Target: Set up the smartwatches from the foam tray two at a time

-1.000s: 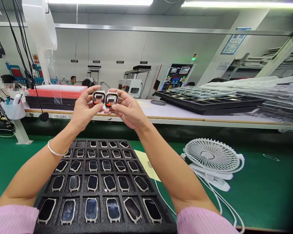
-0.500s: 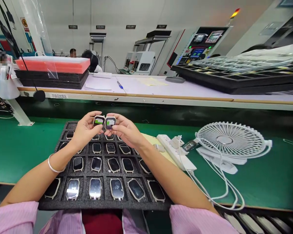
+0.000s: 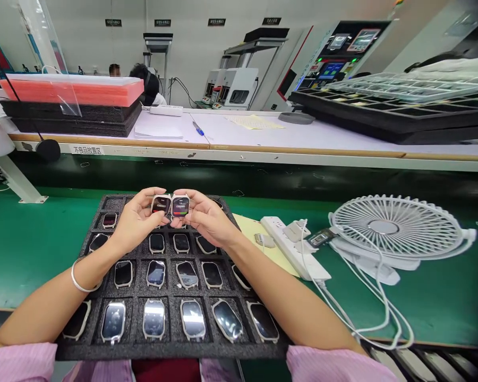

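My left hand (image 3: 137, 222) pinches a small watch body (image 3: 161, 204) with a lit screen. My right hand (image 3: 205, 217) pinches a second watch body (image 3: 180, 206), also lit, side by side with the first. Both are held just above the far rows of a black foam tray (image 3: 133, 346) that lies in front of me. Several watch bodies with dark screens sit in the tray's cells, such as one in the near row (image 3: 153, 318). A silver bangle (image 3: 78, 281) is on my left wrist.
A white desk fan (image 3: 396, 231) lies on the green mat (image 3: 422, 302) at right, beside a white power strip (image 3: 292, 254) with cables. Yellow paper (image 3: 255, 233) lies under my right forearm. Behind, a raised shelf holds stacked trays (image 3: 75, 101) and black trays (image 3: 386, 119). People work in the background.
Both hands have come down with the two watch bodies from in front of my face to just above the tray. The screens now show different pictures.
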Demonstrator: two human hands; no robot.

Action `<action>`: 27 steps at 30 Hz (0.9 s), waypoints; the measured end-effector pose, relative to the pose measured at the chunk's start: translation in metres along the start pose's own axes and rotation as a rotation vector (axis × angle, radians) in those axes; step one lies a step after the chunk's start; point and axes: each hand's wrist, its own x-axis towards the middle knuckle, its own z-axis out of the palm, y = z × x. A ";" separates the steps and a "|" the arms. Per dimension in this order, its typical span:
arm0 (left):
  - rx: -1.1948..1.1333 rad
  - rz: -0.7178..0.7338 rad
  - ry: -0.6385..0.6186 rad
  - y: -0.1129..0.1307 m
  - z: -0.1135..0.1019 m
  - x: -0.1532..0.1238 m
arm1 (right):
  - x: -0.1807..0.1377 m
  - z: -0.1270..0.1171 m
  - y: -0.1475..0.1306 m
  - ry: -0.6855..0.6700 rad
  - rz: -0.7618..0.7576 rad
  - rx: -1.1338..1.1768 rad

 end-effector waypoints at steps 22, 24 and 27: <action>-0.081 -0.234 0.057 -0.019 -0.007 0.004 | 0.000 -0.008 0.023 0.154 0.216 0.159; -0.087 -0.264 0.070 -0.023 -0.008 0.005 | 0.001 -0.011 0.026 0.201 0.307 0.187; -0.114 -0.311 0.091 -0.029 -0.009 0.007 | 0.002 -0.014 0.031 0.249 0.363 0.175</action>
